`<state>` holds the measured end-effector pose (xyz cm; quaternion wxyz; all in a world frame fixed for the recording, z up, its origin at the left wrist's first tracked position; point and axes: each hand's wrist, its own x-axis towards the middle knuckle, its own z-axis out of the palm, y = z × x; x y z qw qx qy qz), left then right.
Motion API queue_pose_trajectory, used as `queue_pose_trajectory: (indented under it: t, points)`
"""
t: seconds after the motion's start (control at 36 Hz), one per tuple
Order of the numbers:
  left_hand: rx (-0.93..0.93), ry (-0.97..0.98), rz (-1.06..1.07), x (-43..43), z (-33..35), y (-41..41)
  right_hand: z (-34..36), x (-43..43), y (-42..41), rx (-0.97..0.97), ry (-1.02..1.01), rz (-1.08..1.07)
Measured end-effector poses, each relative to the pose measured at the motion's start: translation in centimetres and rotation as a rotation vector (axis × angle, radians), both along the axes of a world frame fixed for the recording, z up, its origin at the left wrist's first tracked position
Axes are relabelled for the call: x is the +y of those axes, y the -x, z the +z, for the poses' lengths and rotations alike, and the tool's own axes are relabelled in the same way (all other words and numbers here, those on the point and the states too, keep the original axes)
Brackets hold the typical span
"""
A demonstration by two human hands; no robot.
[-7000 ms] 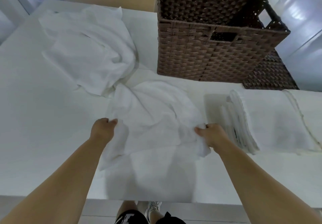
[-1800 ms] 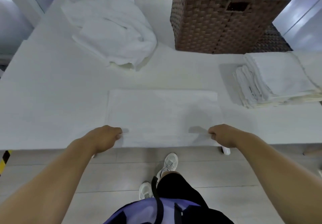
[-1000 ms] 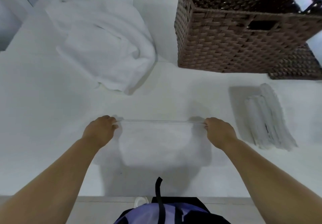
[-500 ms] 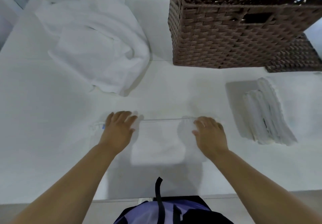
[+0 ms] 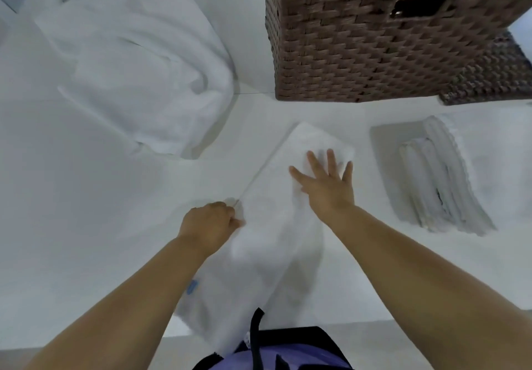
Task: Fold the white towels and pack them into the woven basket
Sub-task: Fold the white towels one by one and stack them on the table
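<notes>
A white towel [image 5: 276, 225] lies in a long diagonal strip on the white table [image 5: 72, 225], its near end hanging over the table's front edge. My left hand [image 5: 210, 225] grips the towel's left edge with curled fingers. My right hand [image 5: 325, 185] lies flat on the towel's far end with fingers spread. The brown woven basket [image 5: 374, 38] stands at the back right. A stack of folded white towels [image 5: 443, 179] lies on the right. A heap of unfolded white towels [image 5: 138, 61] sits at the back left.
A flat woven piece [image 5: 489, 79] lies behind the basket's right corner. The table's front edge runs just under my forearms. Bare table surface stretches along the left side.
The towel has turned from lying crosswise to lying as a diagonal strip. My left hand went from flat to gripping its edge. My right hand slid farther out, still flat.
</notes>
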<state>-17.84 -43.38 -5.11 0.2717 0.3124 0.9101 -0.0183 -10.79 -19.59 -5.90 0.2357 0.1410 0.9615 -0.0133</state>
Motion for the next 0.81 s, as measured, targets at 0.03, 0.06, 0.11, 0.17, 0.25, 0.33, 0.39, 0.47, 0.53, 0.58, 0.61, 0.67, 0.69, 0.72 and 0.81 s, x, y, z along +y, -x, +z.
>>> queue_pose_trajectory:
  t: [0.03, 0.06, 0.11, 0.17, 0.25, 0.33, 0.39, 0.47, 0.53, 0.58, 0.61, 0.67, 0.69, 0.72, 0.81]
  points:
    - [-0.02, 0.007, 0.028, 0.5, 0.0, 0.0, 0.0, 0.2, 0.7, 0.018, -0.013, -0.002]
    - [-0.034, 0.011, 0.055, 1.0, -0.1, 0.0, 0.0, 0.2, 1.1, 0.045, -0.016, -0.014]
    - [-0.043, 0.0, 0.112, 1.9, -0.2, 0.1, 0.0, 0.2, 1.4, 0.118, 0.008, -0.078]
    - [-0.043, -0.059, 0.197, 2.8, -0.2, 0.2, 0.2, -0.1, 0.8, 0.194, 0.082, -0.185]
    - [-0.055, -0.176, 0.352, 3.7, -0.4, 0.4, 0.7, -1.1, -1.4, 0.274, 0.219, -0.307]
    - [-0.132, -0.245, 0.488, 4.3, -0.5, 0.3, 0.8, -2.2, -4.3, 0.293, 0.356, -0.447]
    - [-0.183, -0.256, 0.561, 4.4, -0.7, 0.1, 0.6, -3.0, -5.8, 0.245, 0.425, -0.547]
    - [-0.209, -0.25, 0.593, 4.4, -0.7, -0.2, 0.0, -4.2, -6.8, 0.198, 0.555, -0.675]
    - [-0.217, -0.232, 0.574, 4.1, -0.8, -0.6, -0.3, -4.8, -7.0, 0.178, 0.634, -0.74]
    - [-0.244, -0.239, 0.581, 3.6, -0.8, -1.1, -0.5, -5.2, -7.1, 0.179, 0.684, -0.784]
    - [-0.264, -0.246, 0.598, 3.3, -0.9, -1.4, -0.6, -5.3, -7.2, 0.185, 0.715, -0.813]
    - [-0.297, -0.26, 0.632, 2.5, -0.9, -1.8, -0.6, -5.5, -7.4, 0.191, 0.77, -0.857]
    - [-0.31, -0.274, 0.65, 2.2, -0.9, -2.0, -0.7, -5.6, -7.6, 0.185, 0.78, -0.854]
    - [-0.325, -0.296, 0.677, 1.8, -0.9, -2.2, -0.7, -5.7, -7.7, 0.177, 0.789, -0.848]
    - [-0.377, -0.397, 0.786, 0.9, -0.6, -3.0, -0.5, -5.9, -8.3, 0.202, 0.881, -0.887]
